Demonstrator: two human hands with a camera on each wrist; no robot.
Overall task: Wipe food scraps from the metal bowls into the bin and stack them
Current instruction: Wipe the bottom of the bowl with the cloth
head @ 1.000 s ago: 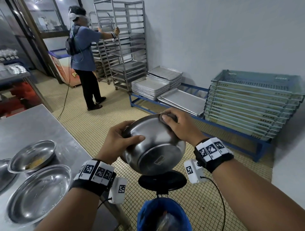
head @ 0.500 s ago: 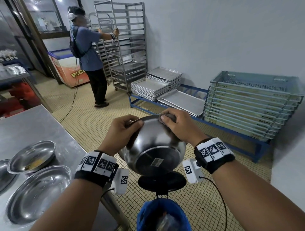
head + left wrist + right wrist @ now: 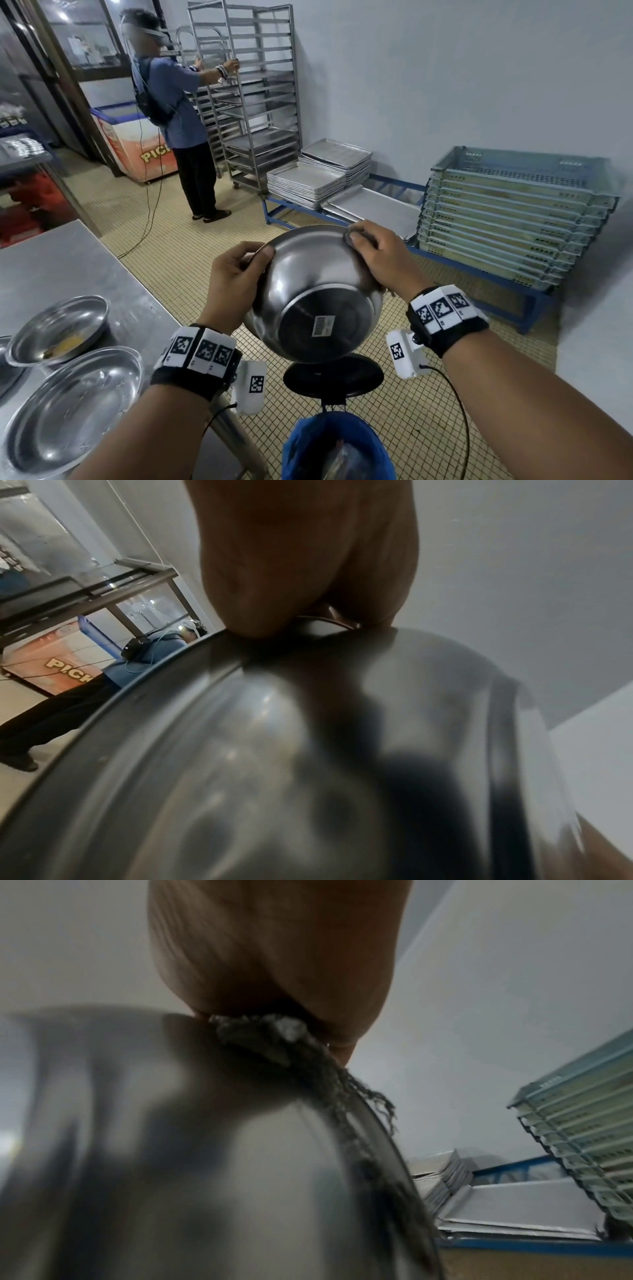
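- While tipped mouth-away above the bin [image 3: 337, 445], metal bowl [image 3: 318, 298] held in mid-air, base with barcode sticker toward the head camera, interior hidden from every view.
- Left hand [image 3: 236, 277] clamped on the rim at the bowl's left side, thumb over the edge; grip closed on the bowl.
- Right hand [image 3: 380, 257] at the upper right rim, grip pinching a grey frayed cloth [image 3: 274, 1039] against the edge.
- Step in hand, as judged: wiping scraps out over the bin; stacking not yet begun for this bowl.
- Next move likely calls for a sweep of the cloth round the inside with the bowl kept centred over the blue liner, then a carry to the counter [image 3: 68, 267].
- On the counter, well apart from the held bowl: a small bowl [image 3: 58, 329] with yellowish scraps inside, and beside it a wide shallow bowl [image 3: 72, 411]; both unstacked.
- Black round lid [image 3: 334, 377] upright behind the bin, just below the held bowl.
- Right wrist view alone shows the cloth's loose threads trailing along the rim; head view shows only a dark lump under the fingers.
- Left wrist view alone shows the thumb pad pressed on the rim's lip.
- Only the head view shows the bin and counter.
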